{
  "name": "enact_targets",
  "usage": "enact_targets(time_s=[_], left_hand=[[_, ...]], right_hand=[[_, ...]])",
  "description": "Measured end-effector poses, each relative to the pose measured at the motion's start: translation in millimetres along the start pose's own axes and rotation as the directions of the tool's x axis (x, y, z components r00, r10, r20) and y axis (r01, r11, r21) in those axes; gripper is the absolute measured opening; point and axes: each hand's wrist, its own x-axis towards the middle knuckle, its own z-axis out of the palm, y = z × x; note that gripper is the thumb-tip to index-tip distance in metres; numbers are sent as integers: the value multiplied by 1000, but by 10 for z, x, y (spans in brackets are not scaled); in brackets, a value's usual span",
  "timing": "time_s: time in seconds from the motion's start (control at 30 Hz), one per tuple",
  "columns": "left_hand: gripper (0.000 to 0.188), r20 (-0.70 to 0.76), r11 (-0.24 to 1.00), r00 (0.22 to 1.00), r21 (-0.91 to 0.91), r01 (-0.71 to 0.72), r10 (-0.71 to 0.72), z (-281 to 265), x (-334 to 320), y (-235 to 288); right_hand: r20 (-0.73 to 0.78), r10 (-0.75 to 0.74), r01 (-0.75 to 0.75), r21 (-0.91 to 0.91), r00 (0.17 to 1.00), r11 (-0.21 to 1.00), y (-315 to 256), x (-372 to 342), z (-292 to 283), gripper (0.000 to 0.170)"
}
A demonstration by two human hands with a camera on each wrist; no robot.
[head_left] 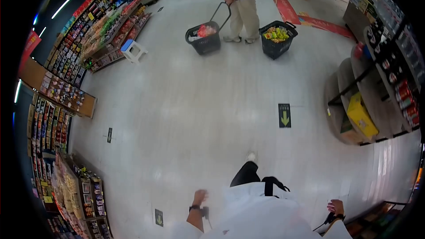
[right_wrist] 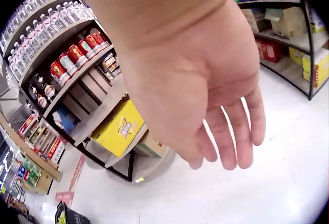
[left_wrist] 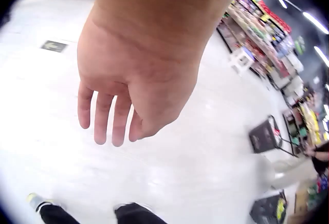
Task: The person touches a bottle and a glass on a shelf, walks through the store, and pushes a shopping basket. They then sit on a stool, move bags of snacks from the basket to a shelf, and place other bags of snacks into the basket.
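My left hand [head_left: 200, 197] hangs over the pale floor at the lower middle of the head view. In the left wrist view its fingers [left_wrist: 104, 118] hang loose and hold nothing. My right hand [head_left: 336, 206] is out at the lower right, with relaxed fingers [right_wrist: 223, 139] and nothing in them. Ahead, a dark shopping basket [head_left: 208, 44] with red and white goods is held by its long handle by another person [head_left: 241, 4]. To that person's right, a second basket [head_left: 276, 51] full of yellow-green packets stands on the floor.
Stocked snack shelves [head_left: 104, 31] run along the left, with a blue-topped white stool [head_left: 133, 50] beside them. A rounded shelf [head_left: 343, 88] with bottles, cans and a yellow box [head_left: 362, 115] stands at right. Floor arrow signs [head_left: 284, 115] mark the pale tiles.
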Motion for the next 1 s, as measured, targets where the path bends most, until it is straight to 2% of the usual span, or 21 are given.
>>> enact_targets(time_s=[0.03, 0.07, 0.1, 0.13, 0.2, 0.23, 0.27, 0.33, 0.4, 0.47, 0.53, 0.6, 0.67, 0.73, 0.8, 0.87, 0.93, 0.97, 1.0], left_hand=[[29, -24, 966, 989, 219, -137, 145, 169, 402, 550], [32, -47, 858, 914, 366, -360, 403, 403, 517, 1213], [34, 12, 668, 802, 545, -507, 598, 607, 782, 1812], [26, 99, 682, 749, 351, -642, 655, 822, 765, 2555], [17, 130, 597, 630, 220, -772, 766, 1345, 569, 3958], [16, 158, 533, 568, 219, -818, 807, 1602, 513, 4615], [15, 184, 479, 518, 220, -850, 835, 1818, 476, 5106], [15, 209, 449, 489, 209, -869, 847, 2340, 399, 5995], [15, 197, 419, 460, 215, -882, 866, 2725, 557, 6594], [16, 281, 440, 488, 219, -871, 826, 2986, 900, 6796], [19, 330, 568, 676, 373, -734, 658, 2990, 1443, 6679], [22, 209, 808, 882, 356, -470, 422, 3018, 1688, 6514], [23, 55, 956, 991, 260, -134, 124, 3188, 1316, 6524], [24, 20, 983, 998, 178, 50, -54, 3277, 1383, 6254], [25, 13, 989, 992, 80, 126, -127, 3511, 1223, 6213], [26, 32, 988, 994, 114, 103, -107, 3818, 1255, 6193], [27, 95, 935, 987, 341, 93, -133, 4201, 1366, 6418], [27, 198, 892, 969, 450, 45, -149, 4326, 1646, 6417], [27, 204, 896, 964, 440, 65, -170, 4577, 1637, 6720]], right_hand=[[-34, -11, 12, 35, 999, 999, -236, 25, 18, 26], [-70, -10, 15, 71, 998, 997, -395, 52, 14, 27], [-103, -5, 17, 118, 995, 993, -567, 129, 19, 26], [-139, 1, 22, 169, 990, 985, -752, 199, 54, 26], [-175, 29, 11, 219, 984, 976, -1132, 449, 190, 25], [-115, 40, -11, 243, 993, 970, -1331, 595, 267, 24], [-49, 58, -44, 255, 997, 966, -1482, 705, 301, 23], [3, 85, -83, 234, 996, 969, -2016, 1078, 465, 23], [33, 96, -101, 213, 995, 972, -2561, 1618, 640, 23], [48, 86, -95, 260, 995, 961, -3057, 2023, 661, 26], [78, 92, -107, 230, 993, 967, -3836, 2216, 692, 26], [114, 94, -117, 213, 989, 970, -4523, 2717, 741, 27], [159, -15, -21, 218, 987, 976, -5219, 3156, 730, 27], [202, -55, 30, 124, 978, 992, -6161, 3511, 781, 26], [313, -173, 135, 141, 934, 981, -6945, 4031, 795, 22], [288, -217, 216, 37, 933, 976, -7894, 4279, 904, 17], [291, -259, 256, 48, 921, 965, -8674, 4657, 982, 15], [291, -255, 282, -53, 922, 958, -9096, 4728, 1008, 16], [289, -242, 275, -80, 926, 958, -9520, 4768, 1029, 16]])
